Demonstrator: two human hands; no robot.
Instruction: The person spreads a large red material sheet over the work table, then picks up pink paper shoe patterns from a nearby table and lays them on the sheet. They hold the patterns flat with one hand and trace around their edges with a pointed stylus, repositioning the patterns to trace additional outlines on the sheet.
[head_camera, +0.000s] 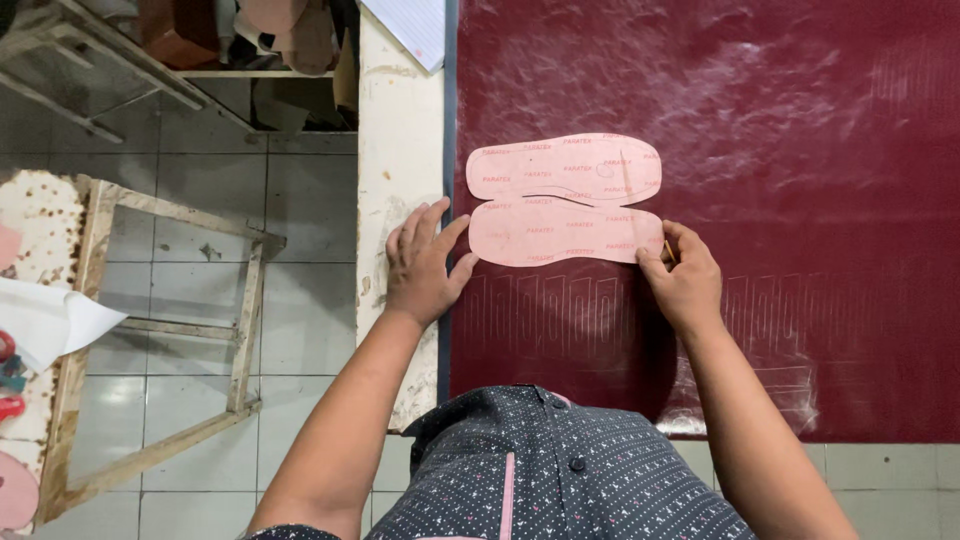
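At the left of centre our left hand (425, 265) lay flat with fingers spread, its tips pressing the left end of the lower pink insole pattern (565, 234); it gripped nothing. We judged that this light pressure was the weak point: if the palm lifted or slid, the pattern could swing out of line on the dark red sheet (780, 150) and any line traced around it would wander. The lower pattern lay flat at the middle of the frame, just below and touching a second insole pattern (565, 168), so a nudge might also shove that one. Both were pale pink, thin and card-like, long with a narrowed waist and rounded ends, sprinkled with small red print. Right of centre our right hand (685, 280) was pinched narrowly on a thin stick-like marker (668, 252) at the pattern's right end; a slip there could scar the sheet, which covered the counter (400, 130).
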